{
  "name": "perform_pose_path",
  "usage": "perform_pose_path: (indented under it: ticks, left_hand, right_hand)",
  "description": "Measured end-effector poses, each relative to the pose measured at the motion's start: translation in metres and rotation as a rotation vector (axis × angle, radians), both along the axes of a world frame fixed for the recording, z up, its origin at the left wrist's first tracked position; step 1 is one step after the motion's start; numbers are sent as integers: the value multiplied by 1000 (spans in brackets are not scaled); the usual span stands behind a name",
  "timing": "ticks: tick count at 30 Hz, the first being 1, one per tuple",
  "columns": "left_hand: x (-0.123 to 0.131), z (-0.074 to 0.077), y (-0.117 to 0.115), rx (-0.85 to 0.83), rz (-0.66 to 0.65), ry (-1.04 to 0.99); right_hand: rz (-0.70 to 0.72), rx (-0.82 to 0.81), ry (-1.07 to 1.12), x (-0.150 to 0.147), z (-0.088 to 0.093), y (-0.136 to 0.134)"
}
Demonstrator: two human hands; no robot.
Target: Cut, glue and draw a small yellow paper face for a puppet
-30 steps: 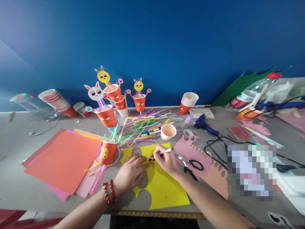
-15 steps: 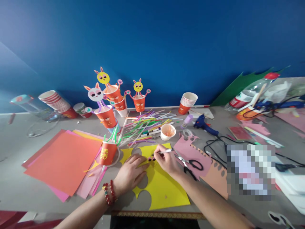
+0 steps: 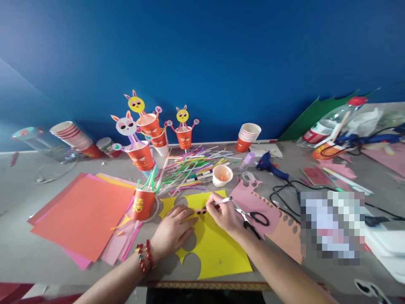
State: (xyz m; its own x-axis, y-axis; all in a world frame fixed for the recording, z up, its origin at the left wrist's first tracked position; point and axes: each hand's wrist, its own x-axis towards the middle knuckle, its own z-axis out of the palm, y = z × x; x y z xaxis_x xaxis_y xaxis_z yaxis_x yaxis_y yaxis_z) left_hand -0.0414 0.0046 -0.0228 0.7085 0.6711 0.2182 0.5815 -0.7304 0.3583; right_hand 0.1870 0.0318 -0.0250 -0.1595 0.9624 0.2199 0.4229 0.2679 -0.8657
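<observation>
My right hand (image 3: 221, 213) pinches a white marker pen (image 3: 224, 200), its back end pointing right and its tip hidden behind the fingers. It rests over a yellow sheet (image 3: 223, 249) with round pieces cut from its left side. Two small dark eye shapes edged in pink (image 3: 200, 211) lie on the sheet between my hands. My left hand (image 3: 175, 228) is spread flat on the sheet's left part, fingers stretched out and holding nothing. Black-handled scissors (image 3: 253, 218) lie beside my right wrist on pink paper (image 3: 242, 196).
Red paper cups with rabbit figures (image 3: 139, 155) stand at the back left, behind a cup of green straws (image 3: 143, 204). Orange paper (image 3: 87, 215) lies left. Loose straws (image 3: 193, 169), a small tub (image 3: 222, 175), a glue gun (image 3: 270, 165) and its black cable surround the far side.
My right hand has shifted very slightly and the pen's back end has moved a little to the right. My left hand stays flat on the yellow sheet.
</observation>
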Motion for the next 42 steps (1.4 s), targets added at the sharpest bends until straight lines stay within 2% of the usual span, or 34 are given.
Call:
perform_pose_path:
  ticks: [10, 24, 42]
  left_hand:
    - [0, 1, 0, 17, 4, 7]
    - [1, 3, 0, 5, 8, 5]
    - [1, 3, 0, 25, 7, -1]
  right_hand:
    - [10, 0, -29, -1, 0, 1]
    - [-48, 25, -10, -1, 2, -1]
    - [-90, 64, -28, 0, -5, -1]
